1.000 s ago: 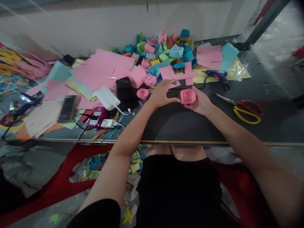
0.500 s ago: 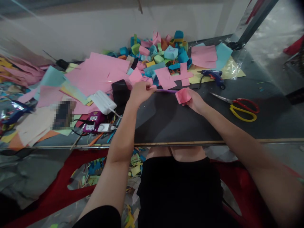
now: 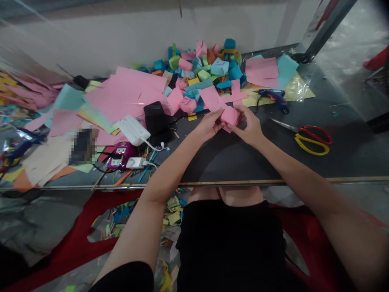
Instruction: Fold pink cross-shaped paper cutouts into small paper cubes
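Observation:
A small folded pink paper box (image 3: 229, 116) is held between both hands, a little above the dark tabletop. My left hand (image 3: 210, 125) grips its left side, fingers closed on the paper. On the other side my right hand (image 3: 249, 125) pinches it between thumb and fingers. Part of the box is hidden behind the fingertips. Just behind the hands lie a flat pink paper square (image 3: 209, 97) and a cross-shaped pink paper piece (image 3: 236, 91). Another pink folded box (image 3: 187, 104) rests to the left of them.
A heap of coloured paper boxes (image 3: 203, 67) stands against the wall. To the right lie a blue glue gun (image 3: 272, 95) and scissors (image 3: 313, 138) with red and yellow handles. Pink sheets (image 3: 127, 93), a white power bank (image 3: 133, 129) and a purple power socket (image 3: 121, 156) occupy the left.
My left hand has moved right and down from the back of the table to the pink box. The purple stick seen between the hands no longer shows. The box has turned in my right hand.

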Available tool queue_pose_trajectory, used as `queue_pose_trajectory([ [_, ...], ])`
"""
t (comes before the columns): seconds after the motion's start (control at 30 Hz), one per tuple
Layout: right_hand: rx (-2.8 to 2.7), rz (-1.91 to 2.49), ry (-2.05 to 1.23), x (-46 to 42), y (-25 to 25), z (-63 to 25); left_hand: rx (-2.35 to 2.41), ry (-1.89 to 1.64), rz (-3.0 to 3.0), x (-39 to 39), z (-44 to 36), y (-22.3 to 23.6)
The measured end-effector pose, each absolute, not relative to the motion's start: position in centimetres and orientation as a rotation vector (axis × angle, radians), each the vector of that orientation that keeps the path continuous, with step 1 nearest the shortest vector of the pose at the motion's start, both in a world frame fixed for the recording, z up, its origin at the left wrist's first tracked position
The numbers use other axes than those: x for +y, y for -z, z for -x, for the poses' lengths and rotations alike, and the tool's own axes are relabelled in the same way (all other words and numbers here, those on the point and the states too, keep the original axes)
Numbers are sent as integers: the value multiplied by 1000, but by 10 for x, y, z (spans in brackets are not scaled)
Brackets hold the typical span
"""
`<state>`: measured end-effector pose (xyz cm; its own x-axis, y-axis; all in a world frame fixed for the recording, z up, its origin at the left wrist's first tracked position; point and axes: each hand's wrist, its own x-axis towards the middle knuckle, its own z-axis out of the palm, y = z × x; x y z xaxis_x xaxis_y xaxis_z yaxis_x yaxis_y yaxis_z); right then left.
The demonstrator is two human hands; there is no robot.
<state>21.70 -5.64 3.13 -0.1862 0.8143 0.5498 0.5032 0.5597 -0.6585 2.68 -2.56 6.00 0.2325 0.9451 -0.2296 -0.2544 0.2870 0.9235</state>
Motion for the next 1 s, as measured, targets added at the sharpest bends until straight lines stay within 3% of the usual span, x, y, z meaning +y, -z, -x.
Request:
queue_pose_trajectory([
  [0.23, -1753, 1122, -478, -42, -20, -223, 1042, -1213, -1554, 1, 9, -36],
  [0.47, -1945, 1256, -426, -59, -40, -214, 699, -828, -2169, 12, 13, -16],
  [0.73, -2074, 1295, -249, -66, -46, -217, 797, -750, -2209, 1, -3, -20],
  [1.0, -2174, 1191, -271, -65, -51, -230, 799, -802, -2217, 4, -4, -14],
])
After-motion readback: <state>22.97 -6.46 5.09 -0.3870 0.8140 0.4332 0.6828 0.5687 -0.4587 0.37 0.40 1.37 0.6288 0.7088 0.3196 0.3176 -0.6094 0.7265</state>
